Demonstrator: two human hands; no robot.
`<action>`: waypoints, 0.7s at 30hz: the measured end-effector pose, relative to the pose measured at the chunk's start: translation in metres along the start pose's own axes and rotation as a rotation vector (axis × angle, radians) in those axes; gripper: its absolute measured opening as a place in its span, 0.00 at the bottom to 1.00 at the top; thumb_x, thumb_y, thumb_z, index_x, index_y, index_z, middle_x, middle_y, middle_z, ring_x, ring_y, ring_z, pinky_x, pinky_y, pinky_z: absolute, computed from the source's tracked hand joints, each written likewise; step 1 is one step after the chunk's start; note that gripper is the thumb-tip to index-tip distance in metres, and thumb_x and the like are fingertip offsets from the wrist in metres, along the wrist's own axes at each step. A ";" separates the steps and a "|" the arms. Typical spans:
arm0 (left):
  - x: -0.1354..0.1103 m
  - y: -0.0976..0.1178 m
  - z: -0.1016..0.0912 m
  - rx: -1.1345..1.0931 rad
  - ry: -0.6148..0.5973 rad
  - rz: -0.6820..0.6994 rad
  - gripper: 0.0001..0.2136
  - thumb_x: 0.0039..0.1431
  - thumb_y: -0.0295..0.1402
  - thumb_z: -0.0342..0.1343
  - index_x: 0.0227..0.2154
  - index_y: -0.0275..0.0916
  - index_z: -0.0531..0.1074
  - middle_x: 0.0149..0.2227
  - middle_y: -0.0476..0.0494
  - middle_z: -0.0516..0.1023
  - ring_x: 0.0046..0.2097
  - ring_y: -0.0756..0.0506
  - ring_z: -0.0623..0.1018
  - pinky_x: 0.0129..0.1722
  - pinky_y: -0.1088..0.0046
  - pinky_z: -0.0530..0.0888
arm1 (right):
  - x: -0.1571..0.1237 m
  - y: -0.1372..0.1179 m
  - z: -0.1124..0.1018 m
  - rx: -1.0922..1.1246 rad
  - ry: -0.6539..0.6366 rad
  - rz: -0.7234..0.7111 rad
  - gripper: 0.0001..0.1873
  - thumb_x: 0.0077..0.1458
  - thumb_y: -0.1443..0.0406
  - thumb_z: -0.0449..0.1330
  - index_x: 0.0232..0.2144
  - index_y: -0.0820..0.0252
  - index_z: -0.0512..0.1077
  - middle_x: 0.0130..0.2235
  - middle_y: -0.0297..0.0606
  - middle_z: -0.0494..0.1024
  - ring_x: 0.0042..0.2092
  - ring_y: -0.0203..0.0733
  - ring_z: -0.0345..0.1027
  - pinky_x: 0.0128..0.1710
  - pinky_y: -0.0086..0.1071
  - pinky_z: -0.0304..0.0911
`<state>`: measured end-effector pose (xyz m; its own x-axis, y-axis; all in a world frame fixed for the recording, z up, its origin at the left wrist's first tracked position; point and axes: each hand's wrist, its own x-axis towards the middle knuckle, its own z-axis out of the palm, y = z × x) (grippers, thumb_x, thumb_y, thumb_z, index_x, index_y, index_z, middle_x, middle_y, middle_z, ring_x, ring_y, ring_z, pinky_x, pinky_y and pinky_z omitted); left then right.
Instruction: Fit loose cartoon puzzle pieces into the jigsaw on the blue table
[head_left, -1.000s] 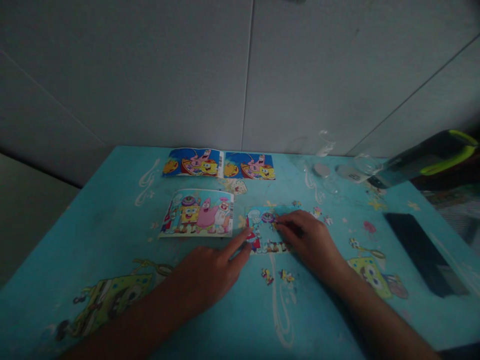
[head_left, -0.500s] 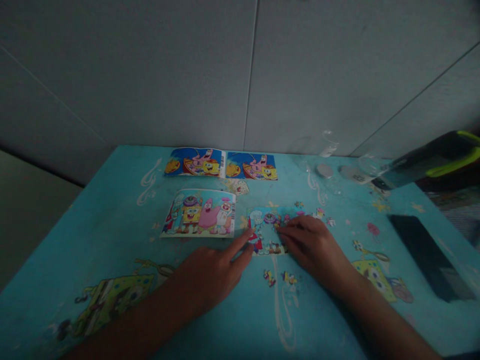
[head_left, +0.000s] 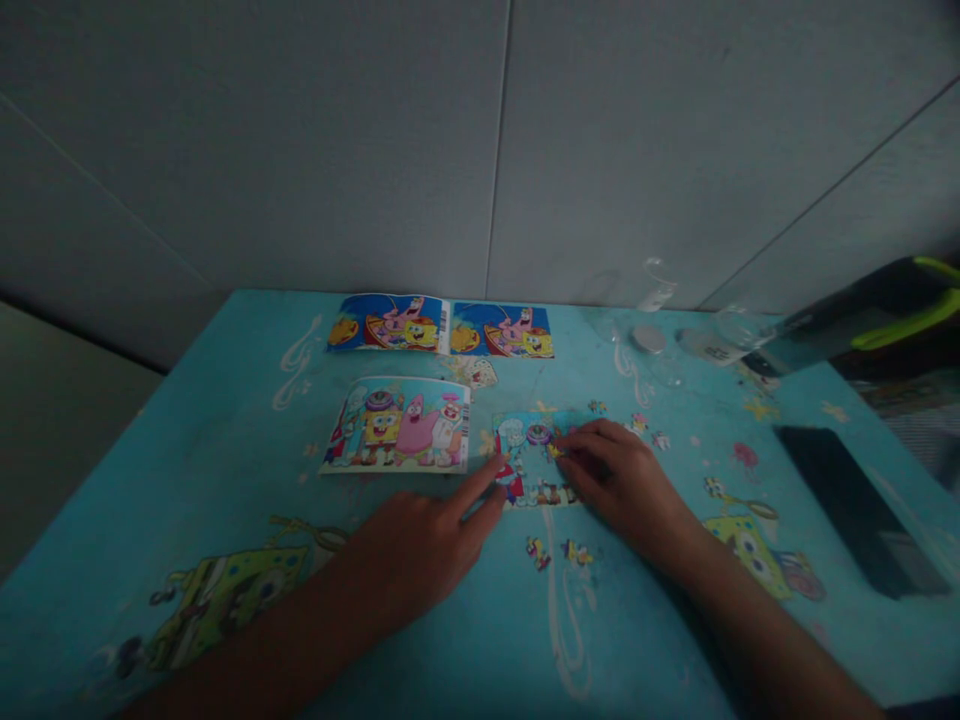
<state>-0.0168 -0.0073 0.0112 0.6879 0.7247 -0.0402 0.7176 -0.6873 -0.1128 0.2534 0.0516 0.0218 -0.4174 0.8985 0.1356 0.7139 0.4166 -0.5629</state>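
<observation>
A small, partly built cartoon jigsaw (head_left: pixel 529 462) lies in the middle of the turquoise table (head_left: pixel 225 420). My left hand (head_left: pixel 420 545) rests flat on the table with its index finger stretched to the jigsaw's left edge. My right hand (head_left: pixel 619 478) lies over the jigsaw's right half, fingertips pressed together on a small puzzle piece (head_left: pixel 559 450) near the top. Loose pieces lie just below the jigsaw (head_left: pixel 555 552) and to its upper right (head_left: pixel 645 430). A printed reference picture (head_left: pixel 397 425) sits to the jigsaw's left.
Two more cartoon picture cards (head_left: pixel 442 326) lie side by side at the table's far edge by the grey wall. A clear container and lid (head_left: pixel 651 300) stand at the back right. A dark phone-like slab (head_left: pixel 855 505) lies at right, below a black-and-green object (head_left: pixel 877 320).
My right fingertips shifted slightly on the upper middle of the jigsaw. The left hand has stayed in place.
</observation>
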 end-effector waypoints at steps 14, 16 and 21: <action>0.000 0.000 0.007 0.035 0.040 -0.004 0.24 0.60 0.26 0.53 0.60 0.44 0.70 0.70 0.40 0.56 0.23 0.49 0.79 0.19 0.68 0.76 | -0.012 -0.022 -0.014 0.253 -0.141 -0.073 0.03 0.62 0.67 0.62 0.36 0.56 0.77 0.35 0.33 0.81 0.37 0.37 0.73 0.42 0.35 0.64; 0.000 0.000 0.009 0.034 0.061 0.002 0.24 0.60 0.26 0.53 0.59 0.43 0.71 0.70 0.40 0.57 0.23 0.48 0.79 0.19 0.67 0.76 | -0.015 -0.029 -0.016 0.250 -0.221 -0.140 0.04 0.61 0.68 0.62 0.37 0.55 0.77 0.36 0.32 0.82 0.40 0.37 0.74 0.48 0.38 0.62; -0.002 -0.002 0.015 0.017 0.064 0.015 0.24 0.61 0.25 0.52 0.60 0.43 0.71 0.69 0.39 0.58 0.22 0.48 0.79 0.19 0.66 0.76 | -0.020 -0.034 -0.010 0.204 -0.308 -0.191 0.06 0.61 0.70 0.62 0.38 0.54 0.78 0.36 0.30 0.82 0.41 0.38 0.74 0.51 0.40 0.58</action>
<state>-0.0210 -0.0067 -0.0031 0.7044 0.7095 0.0218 0.7057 -0.6966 -0.1297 0.2432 0.0208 0.0460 -0.7022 0.7117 0.0204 0.4945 0.5081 -0.7052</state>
